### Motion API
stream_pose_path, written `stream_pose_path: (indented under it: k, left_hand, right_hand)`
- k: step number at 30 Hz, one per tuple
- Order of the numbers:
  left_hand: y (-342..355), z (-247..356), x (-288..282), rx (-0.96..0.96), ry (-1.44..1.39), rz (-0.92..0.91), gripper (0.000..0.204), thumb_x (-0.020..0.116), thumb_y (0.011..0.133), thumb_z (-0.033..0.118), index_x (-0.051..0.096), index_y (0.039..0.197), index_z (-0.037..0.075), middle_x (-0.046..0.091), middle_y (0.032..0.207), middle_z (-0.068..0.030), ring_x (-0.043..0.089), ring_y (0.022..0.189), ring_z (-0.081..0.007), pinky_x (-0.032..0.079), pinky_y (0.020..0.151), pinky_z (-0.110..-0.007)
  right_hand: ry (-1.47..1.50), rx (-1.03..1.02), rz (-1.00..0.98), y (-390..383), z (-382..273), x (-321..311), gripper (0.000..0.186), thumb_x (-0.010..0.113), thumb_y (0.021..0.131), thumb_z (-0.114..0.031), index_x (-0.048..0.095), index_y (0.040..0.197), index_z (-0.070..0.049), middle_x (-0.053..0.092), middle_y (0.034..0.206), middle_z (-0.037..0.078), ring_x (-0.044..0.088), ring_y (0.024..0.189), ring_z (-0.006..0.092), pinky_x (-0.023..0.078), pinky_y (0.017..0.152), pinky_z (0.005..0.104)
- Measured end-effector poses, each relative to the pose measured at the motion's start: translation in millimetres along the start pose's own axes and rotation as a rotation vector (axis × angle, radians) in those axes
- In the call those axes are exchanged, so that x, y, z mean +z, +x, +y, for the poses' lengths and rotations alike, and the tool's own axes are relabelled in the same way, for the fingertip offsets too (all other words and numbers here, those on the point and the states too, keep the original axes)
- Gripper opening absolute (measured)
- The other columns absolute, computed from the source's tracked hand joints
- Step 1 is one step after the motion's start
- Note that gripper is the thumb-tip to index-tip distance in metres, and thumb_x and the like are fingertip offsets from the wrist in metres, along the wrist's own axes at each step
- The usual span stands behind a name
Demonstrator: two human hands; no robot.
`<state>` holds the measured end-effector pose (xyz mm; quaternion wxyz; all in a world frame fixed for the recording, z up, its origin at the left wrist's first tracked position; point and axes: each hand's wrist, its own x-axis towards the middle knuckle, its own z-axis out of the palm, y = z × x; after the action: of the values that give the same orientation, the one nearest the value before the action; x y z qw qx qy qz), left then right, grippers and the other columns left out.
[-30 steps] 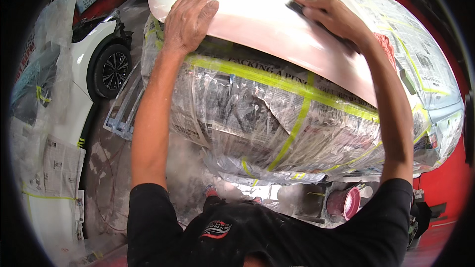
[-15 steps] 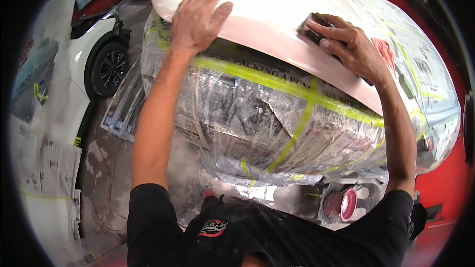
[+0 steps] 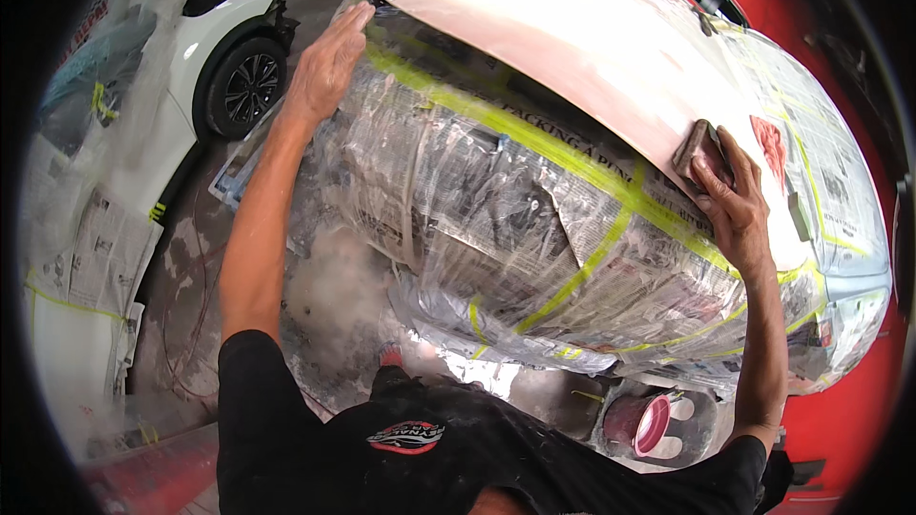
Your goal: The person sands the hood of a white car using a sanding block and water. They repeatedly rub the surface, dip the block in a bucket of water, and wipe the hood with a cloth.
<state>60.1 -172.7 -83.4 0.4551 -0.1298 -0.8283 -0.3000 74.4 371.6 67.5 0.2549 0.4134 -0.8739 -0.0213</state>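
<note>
While a sanding block (image 3: pixel 699 154) is gripped by the right hand (image 3: pixel 737 208) at the panel's (image 3: pixel 572 48) lower right edge, the open left hand (image 3: pixel 324 67) is laid flat by its left end. Masking tape (image 3: pixel 534 138) just below could be scuffed if the block slips.

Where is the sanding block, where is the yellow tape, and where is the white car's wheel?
sanding block (image 3: pixel 694 153), head view, on its dark top face above the fingers.
yellow tape (image 3: pixel 534 138), head view, on the long strip below the pale panel.
wheel (image 3: pixel 246 88), head view, on the dark rim's middle.
</note>
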Motion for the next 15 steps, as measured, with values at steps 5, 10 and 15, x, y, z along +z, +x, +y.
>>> stream_pose_path:
  k: [5, 10, 15]
  left_hand:
    - [-22.4, 17.5, 4.8, -0.025, -0.087, 0.133, 0.068, 0.038, 0.109, 0.056, 0.058, 0.144, 0.001, 0.056, 0.148, -0.0230, 0.046, 0.145, -0.0357, 0.035, 0.120, -0.041]
    - [-41.2, 29.3, 30.1, -0.049, -0.086, 0.149, 0.062, 0.041, 0.110, 0.050, 0.056, 0.146, 0.002, 0.053, 0.151, -0.0228, 0.046, 0.145, -0.0367, 0.036, 0.120, -0.043]
    - [-125.2, -6.8, -45.7, -0.221, 0.053, 0.099, 0.051, 0.048, 0.109, 0.036, 0.057, 0.144, -0.001, 0.056, 0.149, -0.0226, 0.047, 0.144, -0.0370, 0.037, 0.118, -0.044]
  right_hand:
    - [-0.091, -0.189, 0.066, 105.1, -56.8, 31.5, 0.048, 0.078, 0.085, -0.015, 0.073, 0.130, -0.032, 0.052, 0.151, 0.015, 0.056, 0.125, 0.0388, 0.051, 0.106, 0.0480]
    - [-0.090, -0.394, 0.125, 228.8, -105.7, 74.1, 0.044, 0.070, 0.094, -0.021, 0.069, 0.136, -0.030, 0.051, 0.151, 0.016, 0.057, 0.124, 0.0381, 0.047, 0.109, 0.0484]
    - [-0.103, -0.350, 0.106, 163.5, -84.0, 56.3, 0.044, 0.075, 0.090, -0.024, 0.072, 0.133, -0.033, 0.054, 0.150, 0.015, 0.058, 0.124, 0.0387, 0.052, 0.104, 0.0470]
